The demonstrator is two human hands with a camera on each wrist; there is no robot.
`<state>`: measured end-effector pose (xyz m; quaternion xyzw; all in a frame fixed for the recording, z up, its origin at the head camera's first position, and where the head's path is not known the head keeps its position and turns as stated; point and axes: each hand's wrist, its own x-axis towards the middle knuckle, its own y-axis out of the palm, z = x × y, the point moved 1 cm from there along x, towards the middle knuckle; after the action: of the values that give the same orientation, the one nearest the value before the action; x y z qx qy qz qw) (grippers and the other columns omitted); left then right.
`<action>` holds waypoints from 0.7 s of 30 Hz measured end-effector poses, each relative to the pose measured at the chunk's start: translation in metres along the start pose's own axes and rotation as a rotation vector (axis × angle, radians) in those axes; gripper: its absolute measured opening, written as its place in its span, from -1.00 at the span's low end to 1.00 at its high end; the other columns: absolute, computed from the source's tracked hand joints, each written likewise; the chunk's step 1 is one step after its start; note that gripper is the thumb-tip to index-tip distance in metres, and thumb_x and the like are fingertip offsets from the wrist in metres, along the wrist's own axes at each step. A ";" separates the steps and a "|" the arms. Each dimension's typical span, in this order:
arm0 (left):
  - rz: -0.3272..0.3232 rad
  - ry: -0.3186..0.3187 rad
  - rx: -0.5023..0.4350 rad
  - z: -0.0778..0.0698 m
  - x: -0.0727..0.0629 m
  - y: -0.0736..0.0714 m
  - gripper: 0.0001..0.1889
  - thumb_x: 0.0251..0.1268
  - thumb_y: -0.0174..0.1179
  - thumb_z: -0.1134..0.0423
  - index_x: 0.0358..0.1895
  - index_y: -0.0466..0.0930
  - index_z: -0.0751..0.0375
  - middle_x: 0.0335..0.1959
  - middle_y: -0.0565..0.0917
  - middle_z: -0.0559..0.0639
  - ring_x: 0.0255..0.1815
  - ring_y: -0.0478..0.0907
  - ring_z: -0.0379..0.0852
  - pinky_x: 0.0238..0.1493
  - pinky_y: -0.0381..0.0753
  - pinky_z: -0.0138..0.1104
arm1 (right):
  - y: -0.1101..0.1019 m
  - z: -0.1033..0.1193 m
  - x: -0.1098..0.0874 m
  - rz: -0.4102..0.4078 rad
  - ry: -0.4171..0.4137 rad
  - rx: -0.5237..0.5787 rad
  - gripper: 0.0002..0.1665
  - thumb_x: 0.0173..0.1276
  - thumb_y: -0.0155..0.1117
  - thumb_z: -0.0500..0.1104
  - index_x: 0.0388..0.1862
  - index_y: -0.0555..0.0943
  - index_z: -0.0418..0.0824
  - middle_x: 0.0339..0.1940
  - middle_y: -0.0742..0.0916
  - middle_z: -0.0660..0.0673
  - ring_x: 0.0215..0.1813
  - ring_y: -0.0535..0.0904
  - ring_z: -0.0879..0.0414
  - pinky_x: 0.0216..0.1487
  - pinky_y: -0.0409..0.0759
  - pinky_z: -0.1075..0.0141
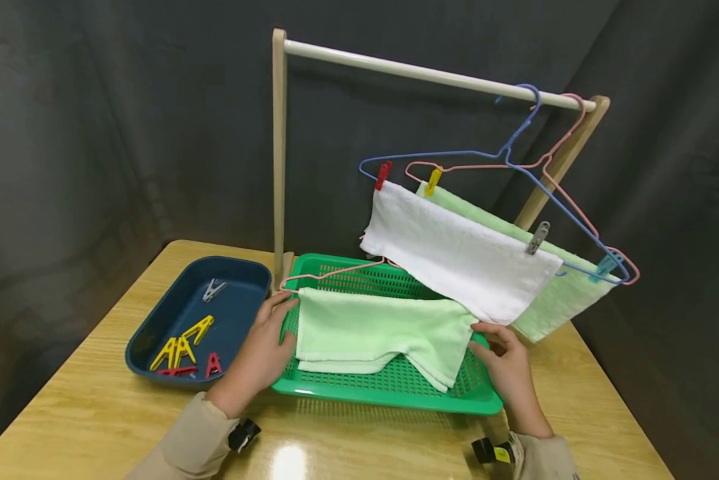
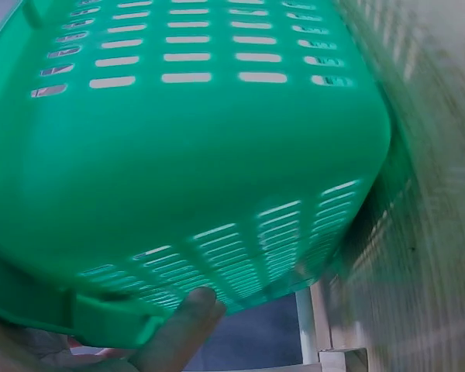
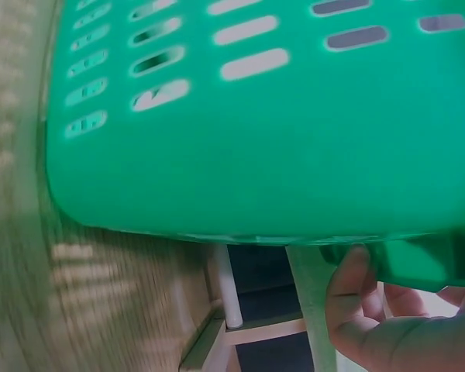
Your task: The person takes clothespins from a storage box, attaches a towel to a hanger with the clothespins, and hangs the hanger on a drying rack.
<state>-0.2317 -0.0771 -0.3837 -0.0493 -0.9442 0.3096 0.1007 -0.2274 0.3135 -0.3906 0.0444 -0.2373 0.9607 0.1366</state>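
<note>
A pale green towel point(image 1: 377, 327) hangs folded over a pink hanger point(image 1: 335, 272), above the green basket point(image 1: 359, 395). My left hand point(image 1: 267, 347) is at the basket's left end, with fingertips at the towel's upper left corner and the hanger's tip; thumb and fingers stand apart. My right hand point(image 1: 508, 363) is at the right end, its fingertips by the towel's upper right corner and its thumb apart below. The left wrist view shows the basket wall point(image 2: 194, 147) and one finger beside it. In the right wrist view, bent fingers point(image 3: 356, 271) are beside the basket rim.
A wooden rack with a white rod point(image 1: 395, 65) holds a blue hanger point(image 1: 437, 155) with a white towel point(image 1: 449, 253), and another pink hanger point(image 1: 479, 167) with a green towel point(image 1: 557, 307), all clipped. A dark blue tub point(image 1: 133, 350) with several clothespins point(image 1: 182, 347) stands left.
</note>
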 end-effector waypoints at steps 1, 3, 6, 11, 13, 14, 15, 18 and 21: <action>0.001 0.005 0.002 0.000 0.000 0.000 -0.45 0.45 -0.06 0.47 0.49 0.24 0.40 0.59 0.05 0.26 0.53 0.12 0.38 0.28 0.38 0.19 | 0.000 0.000 0.000 -0.003 0.002 -0.004 -0.63 0.43 0.27 -0.36 0.19 0.59 -0.40 0.25 0.51 -0.12 0.10 0.40 0.39 -0.01 0.43 0.57; 0.008 0.013 0.010 0.000 0.000 -0.001 -0.46 0.47 -0.06 0.46 0.49 0.25 0.40 0.59 0.06 0.26 0.53 0.13 0.38 0.28 0.38 0.19 | 0.000 -0.001 0.000 -0.004 -0.006 -0.007 -0.64 0.43 0.27 -0.38 0.17 0.59 -0.42 0.24 0.51 -0.14 0.09 0.40 0.37 -0.02 0.43 0.58; 0.031 0.021 0.020 -0.001 -0.001 -0.002 -0.47 0.49 -0.06 0.44 0.49 0.25 0.40 0.58 0.06 0.28 0.53 0.12 0.38 0.28 0.39 0.20 | -0.001 -0.001 -0.002 -0.005 -0.008 -0.014 -0.66 0.43 0.27 -0.38 0.16 0.59 -0.42 0.24 0.51 -0.17 0.08 0.41 0.35 -0.04 0.44 0.57; 0.083 0.046 0.056 -0.005 -0.003 -0.011 -0.49 0.51 -0.01 0.41 0.47 0.29 0.39 0.56 0.07 0.33 0.52 0.13 0.43 0.26 0.40 0.23 | -0.002 -0.002 -0.005 -0.007 -0.012 -0.014 -0.67 0.43 0.26 -0.38 0.15 0.59 -0.43 0.22 0.51 -0.16 0.06 0.41 0.36 -0.04 0.45 0.56; 0.089 0.065 0.085 -0.007 -0.003 -0.017 -0.52 0.52 0.01 0.38 0.45 0.33 0.39 0.54 0.11 0.37 0.49 0.16 0.45 0.25 0.40 0.26 | -0.002 -0.002 -0.005 -0.016 -0.027 -0.021 -0.69 0.43 0.26 -0.38 0.12 0.61 -0.42 0.20 0.52 -0.15 0.07 0.41 0.38 -0.02 0.44 0.57; 0.091 0.068 0.094 -0.007 -0.003 -0.020 -0.52 0.52 0.02 0.37 0.44 0.35 0.38 0.53 0.14 0.39 0.47 0.19 0.45 0.24 0.41 0.26 | -0.002 -0.003 -0.004 -0.020 -0.036 -0.023 -0.71 0.43 0.26 -0.39 0.10 0.62 -0.43 0.18 0.52 -0.15 0.07 0.41 0.38 -0.01 0.43 0.57; 0.090 0.067 0.104 -0.007 -0.003 -0.024 -0.53 0.53 0.04 0.35 0.43 0.36 0.37 0.51 0.17 0.40 0.47 0.20 0.45 0.25 0.40 0.27 | -0.002 -0.003 -0.004 -0.022 -0.050 -0.021 -0.72 0.42 0.26 -0.40 0.08 0.63 -0.44 0.16 0.53 -0.16 0.08 0.40 0.39 0.00 0.41 0.56; 0.077 0.055 0.137 -0.008 -0.004 -0.037 -0.55 0.55 0.04 0.30 0.42 0.40 0.33 0.46 0.27 0.42 0.37 0.35 0.42 0.19 0.46 0.24 | -0.001 -0.004 -0.002 -0.020 -0.084 -0.019 -0.75 0.41 0.26 -0.41 0.04 0.65 -0.44 0.15 0.53 -0.18 0.09 0.40 0.38 0.05 0.40 0.56; 0.055 0.045 0.176 -0.008 -0.004 -0.052 -0.55 0.56 0.04 0.28 0.41 0.40 0.33 0.39 0.37 0.43 0.32 0.40 0.40 0.17 0.48 0.24 | 0.000 -0.003 -0.001 -0.013 -0.097 -0.010 -0.75 0.42 0.25 -0.42 0.04 0.66 -0.45 0.16 0.53 -0.19 0.08 0.41 0.38 0.07 0.39 0.57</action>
<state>-0.2274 -0.1151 -0.3467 -0.0733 -0.9091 0.3929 0.1173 -0.2266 0.3151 -0.3936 0.0917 -0.2483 0.9554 0.1313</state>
